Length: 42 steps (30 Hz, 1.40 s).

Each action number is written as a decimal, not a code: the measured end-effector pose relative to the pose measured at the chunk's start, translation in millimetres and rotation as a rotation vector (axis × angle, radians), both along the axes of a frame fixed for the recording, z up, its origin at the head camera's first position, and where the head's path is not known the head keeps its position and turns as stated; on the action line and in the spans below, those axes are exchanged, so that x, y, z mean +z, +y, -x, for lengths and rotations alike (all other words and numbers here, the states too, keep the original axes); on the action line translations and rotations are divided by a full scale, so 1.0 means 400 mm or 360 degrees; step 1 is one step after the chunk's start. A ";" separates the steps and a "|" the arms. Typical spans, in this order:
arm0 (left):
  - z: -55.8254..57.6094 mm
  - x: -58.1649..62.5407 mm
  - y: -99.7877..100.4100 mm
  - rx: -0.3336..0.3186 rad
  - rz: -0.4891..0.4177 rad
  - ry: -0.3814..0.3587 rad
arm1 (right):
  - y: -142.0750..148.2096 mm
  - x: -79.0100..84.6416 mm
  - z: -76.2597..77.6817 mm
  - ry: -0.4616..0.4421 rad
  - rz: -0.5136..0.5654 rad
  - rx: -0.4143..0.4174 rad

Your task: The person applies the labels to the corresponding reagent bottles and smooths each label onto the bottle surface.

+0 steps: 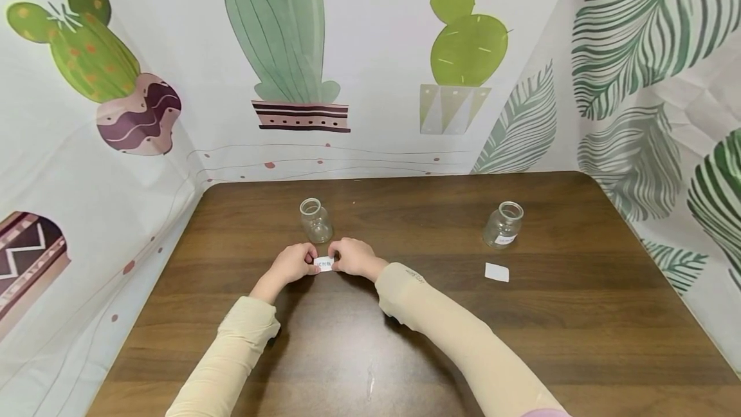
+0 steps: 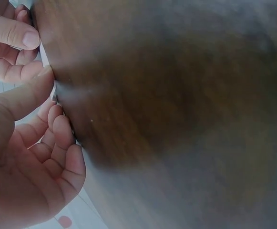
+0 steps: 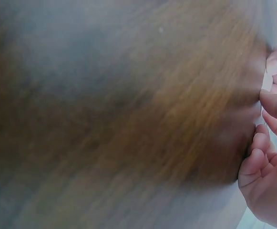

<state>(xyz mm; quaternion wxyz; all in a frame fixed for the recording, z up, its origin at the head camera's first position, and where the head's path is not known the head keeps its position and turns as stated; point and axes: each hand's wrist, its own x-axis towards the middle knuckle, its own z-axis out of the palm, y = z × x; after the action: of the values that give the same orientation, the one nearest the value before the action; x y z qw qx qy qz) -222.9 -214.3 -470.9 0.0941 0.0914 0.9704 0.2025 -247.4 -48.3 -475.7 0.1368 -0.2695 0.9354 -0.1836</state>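
Note:
A small white paper label [image 1: 324,264] with handwritten blue characters is held at the table surface between both hands. My left hand [image 1: 295,262] pinches its left end between thumb and fingers. At the opposite end, my right hand [image 1: 354,256] grips the label the same way. Both wrist views catch the label [image 2: 45,56] only as a thin white strip between the thumbs, with the other fingers curled beneath. Just behind the hands stands an upright clear glass jar [image 1: 316,222], lidless and with no label visible on it.
Further right on the brown wooden table [image 1: 556,327], a second open glass jar [image 1: 502,222] carries a white label [image 1: 505,239] low on its front. A blank white slip [image 1: 496,272] lies before it. Behind the table hangs a cactus-printed cloth [image 1: 382,37].

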 end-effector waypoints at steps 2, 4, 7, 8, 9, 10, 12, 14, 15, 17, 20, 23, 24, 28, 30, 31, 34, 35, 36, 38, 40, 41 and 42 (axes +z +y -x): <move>0.000 0.002 0.000 -0.0008 -0.0002 -0.0002 | 0.000 0.002 -0.001 0.0002 0.0002 0.0002; 0.000 0.004 0.000 -0.0018 -0.0006 -0.0006 | 0.000 0.002 -0.002 0.0005 0.0005 0.0003; -0.001 0.005 0.001 -0.0010 -0.0018 -0.0015 | 0.001 0.002 -0.003 0.0008 0.0023 0.0007; -0.002 0.006 0.002 -0.0003 -0.0026 -0.0017 | 0.001 0.001 -0.003 0.0007 0.0033 0.0007; -0.002 0.005 0.003 0.0000 -0.0035 -0.0014 | 0.002 0.000 -0.003 0.0005 0.0039 0.0007; -0.003 0.004 0.004 0.0006 -0.0042 -0.0013 | 0.003 0.000 -0.003 0.0006 0.0046 0.0008; -0.006 0.002 0.007 0.0016 -0.0061 -0.0001 | 0.004 -0.001 -0.002 0.0005 0.0060 0.0006; -0.009 0.002 0.010 0.0016 -0.0082 0.0015 | 0.006 -0.001 -0.003 -0.0008 0.0080 -0.0008; -0.011 0.002 0.012 0.0012 -0.0088 0.0028 | 0.007 -0.001 -0.003 -0.0007 0.0099 -0.0014; -0.014 0.002 0.015 0.0006 -0.0107 0.0052 | 0.010 0.000 -0.003 -0.0030 0.0155 -0.0030; -0.018 0.002 0.016 0.0008 -0.0147 0.0078 | 0.015 0.002 -0.003 -0.0048 0.0271 -0.0037; -0.023 0.001 0.013 0.0023 -0.0219 0.0102 | 0.022 0.005 -0.001 -0.0092 0.0423 -0.0041; -0.024 0.001 0.011 0.0025 -0.0247 0.0122 | 0.025 0.005 0.000 -0.0133 0.0486 -0.0054; -0.031 0.004 0.009 0.0018 -0.0389 0.0259 | 0.039 0.003 0.003 -0.0348 0.0741 -0.0155; -0.035 0.008 0.011 0.0024 -0.0478 0.0322 | 0.046 0.001 0.003 -0.0431 0.0840 -0.0198; -0.037 0.011 0.013 0.0039 -0.0523 0.0343 | 0.049 0.001 0.003 -0.0448 0.0874 -0.0203; -0.046 0.020 0.019 0.0093 -0.0635 0.0379 | 0.057 0.002 0.002 -0.0449 0.0938 -0.0180; -0.049 0.024 0.021 0.0112 -0.0662 0.0387 | 0.060 0.004 0.001 -0.0430 0.0954 -0.0171; -0.052 0.027 0.024 0.0135 -0.0691 0.0396 | 0.062 0.007 0.000 -0.0397 0.0969 -0.0158; -0.058 0.034 0.027 0.0171 -0.0740 0.0420 | 0.068 0.018 -0.005 -0.0292 0.0996 -0.0135; -0.065 0.041 0.030 0.0205 -0.0784 0.0452 | 0.074 0.034 -0.012 -0.0173 0.1024 -0.0122; -0.068 0.045 0.032 0.0224 -0.0796 0.0465 | 0.076 0.041 -0.015 -0.0111 0.1030 -0.0116; -0.071 0.047 0.033 0.0238 -0.0811 0.0477 | 0.078 0.048 -0.018 -0.0056 0.1036 -0.0103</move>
<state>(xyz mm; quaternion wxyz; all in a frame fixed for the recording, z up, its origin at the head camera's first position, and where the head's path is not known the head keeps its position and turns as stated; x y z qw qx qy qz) -194.4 -201.2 -452.0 -0.0914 0.0692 0.8955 0.4300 -240.1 -17.1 -456.5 0.0537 -0.2660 0.8332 -0.4819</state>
